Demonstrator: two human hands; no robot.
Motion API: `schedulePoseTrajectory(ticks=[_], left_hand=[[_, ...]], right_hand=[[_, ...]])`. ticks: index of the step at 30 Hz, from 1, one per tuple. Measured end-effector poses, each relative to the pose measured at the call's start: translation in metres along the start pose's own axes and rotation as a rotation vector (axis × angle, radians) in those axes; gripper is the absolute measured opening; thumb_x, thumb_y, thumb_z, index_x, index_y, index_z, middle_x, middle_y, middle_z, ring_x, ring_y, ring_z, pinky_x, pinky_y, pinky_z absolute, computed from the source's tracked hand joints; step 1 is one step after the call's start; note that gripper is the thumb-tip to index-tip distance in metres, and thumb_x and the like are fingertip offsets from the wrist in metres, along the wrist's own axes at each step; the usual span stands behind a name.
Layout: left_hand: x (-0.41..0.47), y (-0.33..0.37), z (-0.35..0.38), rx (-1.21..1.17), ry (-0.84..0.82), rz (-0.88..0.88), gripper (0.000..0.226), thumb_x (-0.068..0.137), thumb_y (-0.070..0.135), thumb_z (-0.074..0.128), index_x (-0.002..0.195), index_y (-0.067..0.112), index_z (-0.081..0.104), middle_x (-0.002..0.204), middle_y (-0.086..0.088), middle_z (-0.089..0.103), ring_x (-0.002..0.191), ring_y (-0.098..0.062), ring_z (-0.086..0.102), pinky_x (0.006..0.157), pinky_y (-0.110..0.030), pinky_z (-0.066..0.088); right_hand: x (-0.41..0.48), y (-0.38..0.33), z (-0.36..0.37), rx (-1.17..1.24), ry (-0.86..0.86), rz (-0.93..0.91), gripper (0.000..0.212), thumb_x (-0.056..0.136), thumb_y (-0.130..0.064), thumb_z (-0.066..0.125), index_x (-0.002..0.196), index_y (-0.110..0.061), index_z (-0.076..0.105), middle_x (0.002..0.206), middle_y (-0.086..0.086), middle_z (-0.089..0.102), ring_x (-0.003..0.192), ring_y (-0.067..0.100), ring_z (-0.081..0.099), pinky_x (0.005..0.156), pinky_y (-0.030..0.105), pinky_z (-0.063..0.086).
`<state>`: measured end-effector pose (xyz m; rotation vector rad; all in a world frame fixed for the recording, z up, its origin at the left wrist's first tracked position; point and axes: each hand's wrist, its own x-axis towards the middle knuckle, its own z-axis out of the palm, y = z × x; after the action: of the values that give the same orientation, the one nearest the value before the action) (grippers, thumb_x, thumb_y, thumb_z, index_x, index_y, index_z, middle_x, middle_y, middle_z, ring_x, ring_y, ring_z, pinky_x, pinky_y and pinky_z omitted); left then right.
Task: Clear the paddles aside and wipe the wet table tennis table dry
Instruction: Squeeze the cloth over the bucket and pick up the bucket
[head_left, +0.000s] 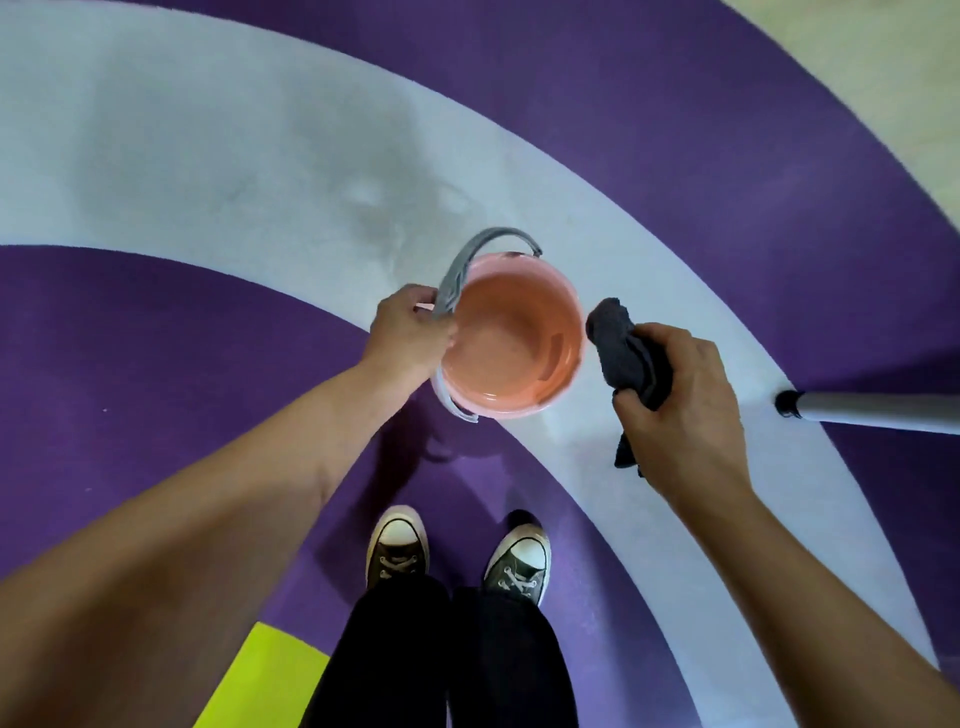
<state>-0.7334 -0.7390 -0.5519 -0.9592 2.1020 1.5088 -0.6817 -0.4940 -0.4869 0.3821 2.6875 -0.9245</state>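
Observation:
I look straight down at a purple and pale blue floor. A pink bucket (514, 338) with a grey handle (470, 260) hangs or stands just ahead of my feet, with a little water in it. My left hand (410, 332) grips the handle at the bucket's left rim. My right hand (685, 400) is closed around a bunched dark grey cloth (623, 353), held just right of the bucket. No table tennis table or paddles are in view.
A grey metal leg with a black foot (795, 405) comes in from the right edge. A damp dark patch (384, 208) marks the pale floor beyond the bucket. My two dark sneakers (457, 556) stand below, and a yellow floor patch (260, 675) lies at lower left.

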Motion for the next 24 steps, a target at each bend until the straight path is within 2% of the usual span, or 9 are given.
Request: schedulePoseTrajectory(ticks=[1, 3, 6, 9, 14, 16, 19, 22, 24], left_hand=[[-0.013, 0.015, 0.005, 0.068, -0.104, 0.007, 0.027, 0.083, 0.004, 0.066, 0.108, 0.013, 0.068, 0.083, -0.003, 0.067, 0.067, -0.022, 0.068, 0.072, -0.033, 0.06], [-0.034, 0.034, 0.018, 0.204, -0.244, 0.015, 0.037, 0.09, 0.002, 0.06, 0.126, 0.01, 0.06, 0.098, -0.003, 0.063, 0.084, -0.026, 0.07, 0.085, -0.042, 0.061], [-0.061, 0.05, 0.029, 0.334, -0.267, 0.032, 0.036, 0.096, 0.009, 0.054, 0.133, 0.013, 0.055, 0.114, -0.003, 0.059, 0.104, -0.031, 0.063, 0.093, -0.042, 0.053], [-0.091, 0.066, 0.027, 0.453, -0.277, 0.035, 0.032, 0.099, 0.013, 0.051, 0.131, 0.012, 0.057, 0.108, -0.003, 0.059, 0.099, -0.024, 0.058, 0.08, -0.03, 0.042], [-0.154, 0.11, -0.002, 0.561, -0.302, 0.113, 0.018, 0.098, 0.018, 0.057, 0.113, 0.011, 0.063, 0.093, -0.002, 0.062, 0.073, -0.012, 0.054, 0.06, -0.022, 0.037], [-0.187, 0.13, -0.018, 0.603, -0.337, 0.163, 0.013, 0.097, 0.022, 0.059, 0.105, 0.012, 0.063, 0.08, 0.002, 0.059, 0.069, -0.012, 0.054, 0.056, -0.02, 0.036], [-0.242, 0.159, -0.044, 0.69, -0.423, 0.265, 0.008, 0.096, 0.022, 0.061, 0.103, 0.018, 0.061, 0.082, 0.009, 0.058, 0.072, -0.003, 0.051, 0.058, -0.015, 0.035], [-0.294, 0.184, -0.069, 0.749, -0.495, 0.368, 0.004, 0.095, 0.022, 0.063, 0.099, 0.021, 0.062, 0.08, 0.009, 0.058, 0.069, -0.014, 0.055, 0.053, -0.022, 0.039], [-0.327, 0.202, -0.081, 0.82, -0.536, 0.44, 0.012, 0.095, 0.023, 0.063, 0.106, 0.018, 0.063, 0.08, 0.008, 0.058, 0.07, -0.023, 0.056, 0.054, -0.028, 0.039]], right_hand=[[-0.007, -0.004, -0.008, 0.004, 0.019, 0.015, 0.053, 0.079, -0.017, 0.062, 0.125, -0.039, 0.052, 0.114, -0.016, 0.044, 0.095, 0.021, 0.061, 0.071, 0.048, 0.059], [-0.021, -0.01, -0.025, 0.016, 0.047, 0.042, 0.053, 0.078, -0.017, 0.061, 0.125, -0.038, 0.051, 0.113, -0.015, 0.043, 0.097, 0.02, 0.059, 0.073, 0.05, 0.058], [-0.045, -0.016, -0.05, 0.031, 0.058, 0.066, 0.053, 0.077, -0.016, 0.061, 0.126, -0.033, 0.052, 0.116, -0.01, 0.048, 0.101, 0.02, 0.058, 0.082, 0.049, 0.055], [-0.071, -0.018, -0.075, 0.044, 0.047, 0.079, 0.055, 0.077, -0.016, 0.062, 0.129, -0.031, 0.053, 0.121, -0.005, 0.052, 0.108, 0.018, 0.056, 0.088, 0.048, 0.052], [-0.113, -0.03, -0.117, 0.074, 0.056, 0.121, 0.057, 0.077, -0.015, 0.062, 0.131, -0.032, 0.053, 0.127, -0.004, 0.053, 0.113, 0.02, 0.055, 0.094, 0.049, 0.05], [-0.132, -0.041, -0.135, 0.079, 0.088, 0.151, 0.058, 0.077, -0.014, 0.063, 0.132, -0.03, 0.054, 0.127, -0.002, 0.053, 0.113, 0.023, 0.056, 0.094, 0.049, 0.05], [-0.165, -0.064, -0.162, 0.072, 0.138, 0.189, 0.057, 0.076, -0.013, 0.063, 0.132, -0.026, 0.055, 0.124, 0.003, 0.055, 0.11, 0.028, 0.057, 0.095, 0.05, 0.049], [-0.203, -0.09, -0.19, 0.067, 0.207, 0.252, 0.06, 0.074, -0.01, 0.064, 0.132, -0.023, 0.056, 0.124, 0.005, 0.057, 0.108, 0.032, 0.057, 0.093, 0.047, 0.049], [-0.235, -0.106, -0.209, 0.072, 0.271, 0.27, 0.061, 0.072, -0.01, 0.063, 0.132, -0.022, 0.056, 0.124, 0.006, 0.057, 0.107, 0.033, 0.056, 0.093, 0.048, 0.048]])
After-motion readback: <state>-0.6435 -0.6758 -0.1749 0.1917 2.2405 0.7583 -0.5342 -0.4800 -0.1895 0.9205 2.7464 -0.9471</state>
